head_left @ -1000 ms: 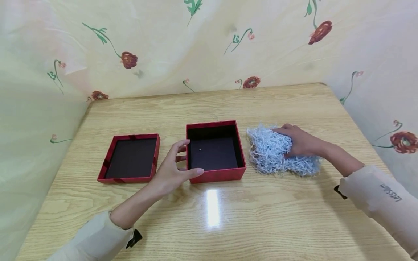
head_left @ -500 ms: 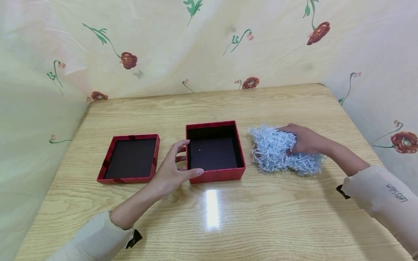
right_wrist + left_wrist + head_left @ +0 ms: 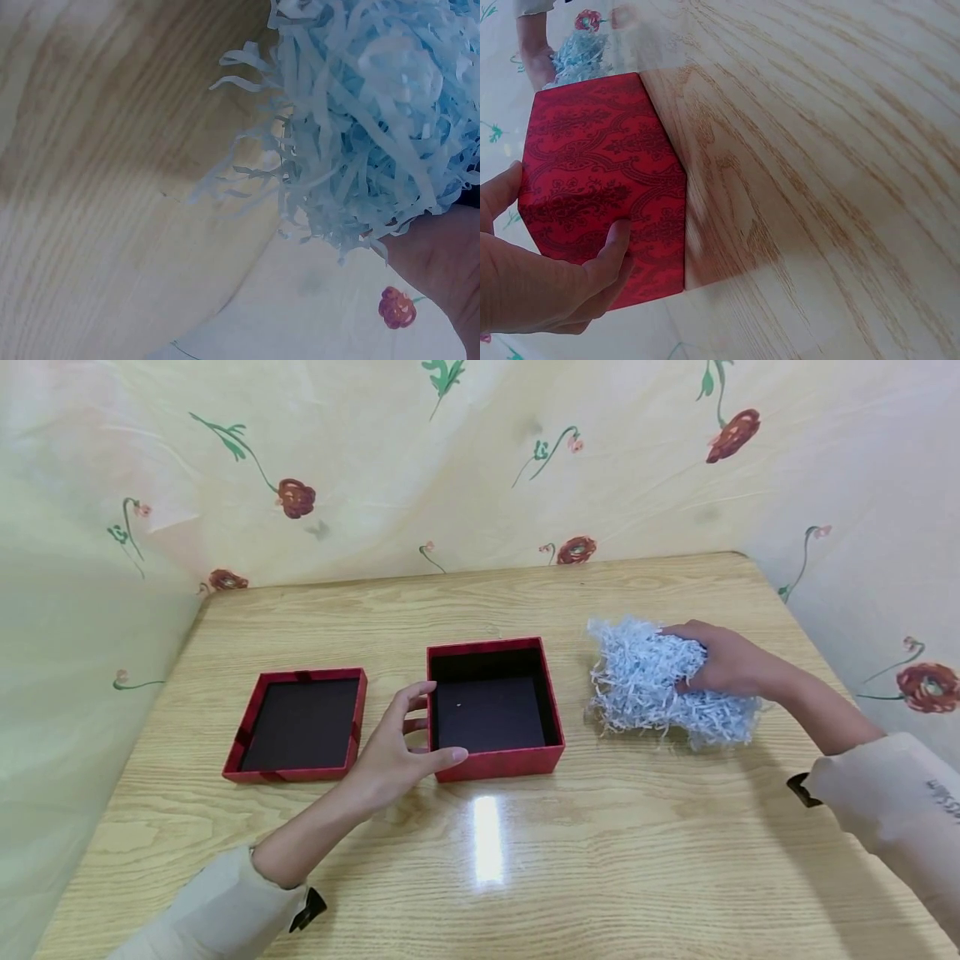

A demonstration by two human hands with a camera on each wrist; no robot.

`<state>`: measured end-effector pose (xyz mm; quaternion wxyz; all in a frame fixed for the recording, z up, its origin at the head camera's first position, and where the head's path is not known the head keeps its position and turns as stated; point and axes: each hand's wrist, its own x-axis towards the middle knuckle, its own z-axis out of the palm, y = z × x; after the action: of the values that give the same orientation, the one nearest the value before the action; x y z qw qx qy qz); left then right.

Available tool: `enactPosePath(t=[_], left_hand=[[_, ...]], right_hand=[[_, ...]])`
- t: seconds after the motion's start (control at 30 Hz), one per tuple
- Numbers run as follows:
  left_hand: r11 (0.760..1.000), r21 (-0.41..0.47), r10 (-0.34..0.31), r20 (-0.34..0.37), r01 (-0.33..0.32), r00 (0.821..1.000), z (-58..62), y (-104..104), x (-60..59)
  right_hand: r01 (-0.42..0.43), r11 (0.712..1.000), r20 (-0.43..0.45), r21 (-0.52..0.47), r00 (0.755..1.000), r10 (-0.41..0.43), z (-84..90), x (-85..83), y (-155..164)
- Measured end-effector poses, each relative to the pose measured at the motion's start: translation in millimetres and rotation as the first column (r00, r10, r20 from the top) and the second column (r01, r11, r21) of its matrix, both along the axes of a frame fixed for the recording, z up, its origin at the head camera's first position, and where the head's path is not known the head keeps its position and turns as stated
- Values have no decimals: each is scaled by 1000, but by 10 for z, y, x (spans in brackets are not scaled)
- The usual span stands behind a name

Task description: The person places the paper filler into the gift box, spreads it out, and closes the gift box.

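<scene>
- the step in hand is judged to be the lifting of the shredded paper (image 3: 651, 681), clamped in the right hand (image 3: 723, 662) at 3 o'clock of the open red box (image 3: 495, 706).
- the box corner is gripped by the left hand (image 3: 393, 752) at 9 o'clock.
- next, a carry over the surface (image 3: 600, 860) into the box seems called for.

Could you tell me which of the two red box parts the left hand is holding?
The deeper red box at the middle; the left hand grips its near-left corner. The shallower lid lies untouched farther left.
</scene>
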<state>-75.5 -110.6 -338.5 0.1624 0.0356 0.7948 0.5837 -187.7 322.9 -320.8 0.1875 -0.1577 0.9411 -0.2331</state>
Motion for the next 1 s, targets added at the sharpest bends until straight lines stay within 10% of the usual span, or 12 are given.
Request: enactPosePath(t=[1.0], left_hand=[[1000,2,-6,4,6,1000,6,3,-21]], right_hand=[[106,993,-47,-46,993,-108,540,-121,172]])
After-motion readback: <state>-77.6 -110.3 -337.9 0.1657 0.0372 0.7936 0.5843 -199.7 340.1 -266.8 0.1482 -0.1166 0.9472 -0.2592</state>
